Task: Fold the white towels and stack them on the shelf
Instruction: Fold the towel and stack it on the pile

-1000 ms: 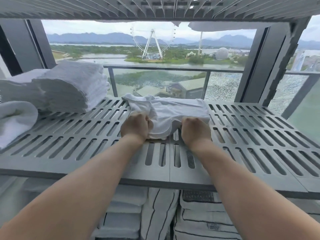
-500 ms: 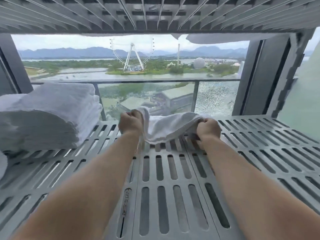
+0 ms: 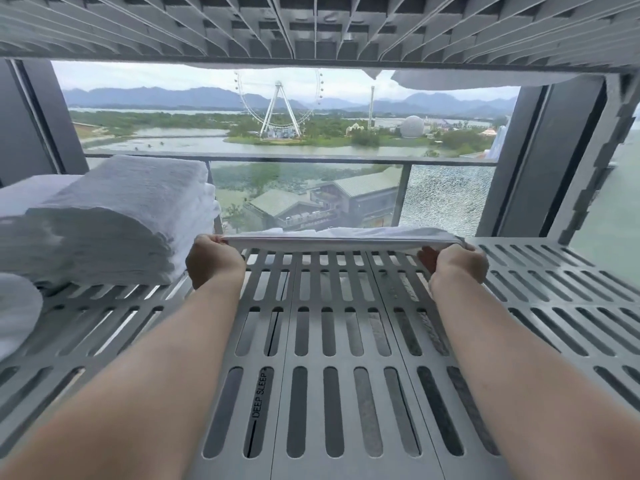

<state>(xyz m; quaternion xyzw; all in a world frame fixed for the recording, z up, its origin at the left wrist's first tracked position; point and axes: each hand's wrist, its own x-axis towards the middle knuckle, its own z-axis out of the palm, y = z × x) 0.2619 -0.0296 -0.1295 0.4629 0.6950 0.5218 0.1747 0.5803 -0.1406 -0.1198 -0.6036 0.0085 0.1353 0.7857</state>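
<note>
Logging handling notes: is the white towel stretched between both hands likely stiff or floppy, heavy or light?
Probably floppy: the towel looks straight only because the left hand and right hand pull its ends apart. Likely light, since mere pinches lift its near edge. Pushed, it would probably bunch on the slotted shelf.

Shelf (image 3: 346,403): grey, matt, slotted, apparently plastic. Stretched towel (image 3: 339,241): white cloth, smooth hem. Stacked towels (image 3: 114,220): white terry cloth, rough nap.
</note>
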